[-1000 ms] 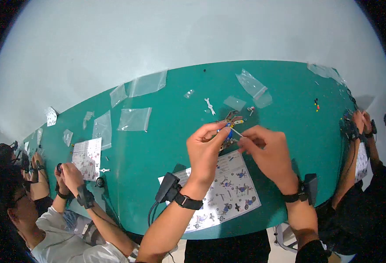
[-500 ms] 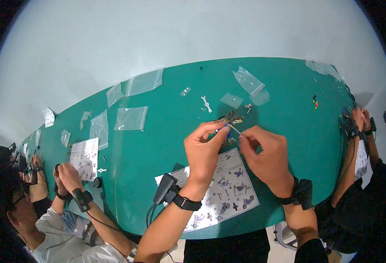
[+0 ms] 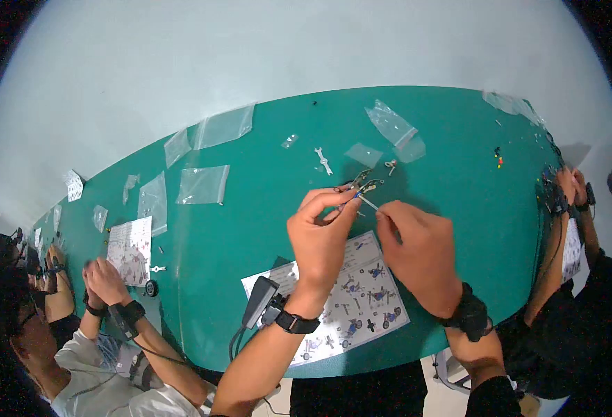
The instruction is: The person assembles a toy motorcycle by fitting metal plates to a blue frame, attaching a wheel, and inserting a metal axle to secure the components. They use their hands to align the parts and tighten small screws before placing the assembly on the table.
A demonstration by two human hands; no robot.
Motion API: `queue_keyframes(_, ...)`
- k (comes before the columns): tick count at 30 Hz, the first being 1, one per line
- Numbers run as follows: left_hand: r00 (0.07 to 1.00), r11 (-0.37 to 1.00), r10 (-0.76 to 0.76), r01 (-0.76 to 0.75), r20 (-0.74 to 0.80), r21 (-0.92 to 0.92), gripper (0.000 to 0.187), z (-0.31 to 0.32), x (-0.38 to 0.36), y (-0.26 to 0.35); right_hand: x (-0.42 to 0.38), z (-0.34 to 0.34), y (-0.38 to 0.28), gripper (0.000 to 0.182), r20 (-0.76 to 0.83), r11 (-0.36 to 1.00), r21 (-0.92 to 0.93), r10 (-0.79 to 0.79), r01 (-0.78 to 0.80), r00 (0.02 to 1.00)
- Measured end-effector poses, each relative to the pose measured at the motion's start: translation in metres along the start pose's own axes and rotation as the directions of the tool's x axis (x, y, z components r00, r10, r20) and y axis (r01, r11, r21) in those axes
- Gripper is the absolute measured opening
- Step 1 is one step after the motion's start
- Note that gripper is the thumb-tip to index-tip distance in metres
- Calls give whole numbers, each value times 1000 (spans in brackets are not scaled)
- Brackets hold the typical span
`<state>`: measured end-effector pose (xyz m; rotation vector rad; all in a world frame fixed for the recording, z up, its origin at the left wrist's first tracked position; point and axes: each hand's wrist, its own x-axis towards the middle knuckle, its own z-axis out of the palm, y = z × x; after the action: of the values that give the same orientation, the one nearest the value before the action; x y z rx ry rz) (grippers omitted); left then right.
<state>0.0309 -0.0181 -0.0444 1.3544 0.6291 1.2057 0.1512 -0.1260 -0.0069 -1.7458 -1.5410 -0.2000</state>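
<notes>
A small assembly of metal and blue parts (image 3: 363, 186) is pinched between the thumb and fingers of my left hand (image 3: 321, 236). My right hand (image 3: 419, 254) is closed on a thin light rod (image 3: 370, 203), whose far end touches the assembly. Part of the assembly is hidden behind my left fingers. Below both hands lies a printed instruction sheet (image 3: 351, 313). Above them on the green table (image 3: 271, 201) are a white wrench (image 3: 323, 161), a small metal part (image 3: 390, 167) and a clear bag (image 3: 364, 154).
More clear bags (image 3: 203, 185) lie at the left and along the back edge. A co-worker's hands (image 3: 106, 281) are beside another sheet (image 3: 130, 250) and a black wheel (image 3: 151, 288). Another person's hands (image 3: 571, 186) are at the right edge, near small coloured parts (image 3: 498, 158).
My left hand and the assembly have shifted slightly left and up. The camera view has moved slightly. Both hands keep their hold, with the rod still against the assembly.
</notes>
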Motion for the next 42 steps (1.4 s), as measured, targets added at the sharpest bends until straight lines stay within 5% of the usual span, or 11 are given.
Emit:
queue_keyframes(5, 970, 952, 239, -226, -37, 208, 20, 7, -9, 1, -10, 0, -10, 26, 53, 964, -217, -147, 155, 988)
queue_keyframes(12, 953, 934, 296, -274, -68, 228, 26, 4, -10, 2, -6, 1, -8, 28, 23, 973, -165, -158, 159, 987)
queue_keyframes(15, 940, 920, 335, -310, -69, 241, 28, 3, -10, -1, -6, 7, -4, 11, -68, 994, -37, -106, 103, 992)
queue_keyframes(21, 938, 896, 345, -315, -43, 313, 26, 3, -11, 2, -2, 6, 1, 5, 15, 961, 246, 130, -129, 991)
queue_keyframes(24, 927, 875, 374, -338, -41, 346, 26, 3, -11, 3, 0, 0, -3, 7, 178, 843, 414, 296, -344, 939)
queue_keyframes(30, 895, 830, 445, -402, -25, 387, 30, 2, -10, 2, 2, -2, 3, 10, 340, 599, 639, 343, -483, 876)
queue_keyframes(39, 874, 802, 485, -435, -21, 410, 34, 3, -13, 4, 8, -16, 8, 13, 589, 261, 693, 334, -673, 736)
queue_keyframes(42, 866, 783, 500, -451, -2, 429, 34, 3, -13, 5, 4, -12, 20, 16, 728, -124, 680, 238, -723, 643)
